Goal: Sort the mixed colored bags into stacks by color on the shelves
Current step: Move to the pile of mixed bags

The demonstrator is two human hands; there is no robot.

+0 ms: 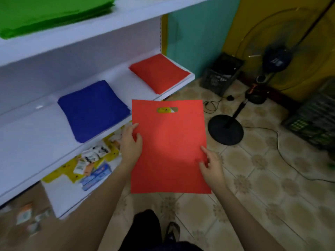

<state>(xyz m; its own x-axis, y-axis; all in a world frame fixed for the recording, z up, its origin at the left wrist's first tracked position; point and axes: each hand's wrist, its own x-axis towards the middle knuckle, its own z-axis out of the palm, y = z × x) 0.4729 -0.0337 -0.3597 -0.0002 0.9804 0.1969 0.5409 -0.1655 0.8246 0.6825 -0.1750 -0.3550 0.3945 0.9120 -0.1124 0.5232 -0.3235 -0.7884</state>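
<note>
While a flat red bag [169,147] is held in the air just off the front edge of the middle shelf [32,142], bare board is seen left of the blue stack [93,109] and between it and the red stack [159,73] at the shelf's right end. A green stack [50,13] lies on the upper shelf [112,24]. The bag's left edge is pinched by the left hand [130,142], thumb on top; its right edge is pinched by the right hand [211,165]. Both forearms are stretched forward over tiled floor [253,178], with a fan base [225,129] to the right
</note>
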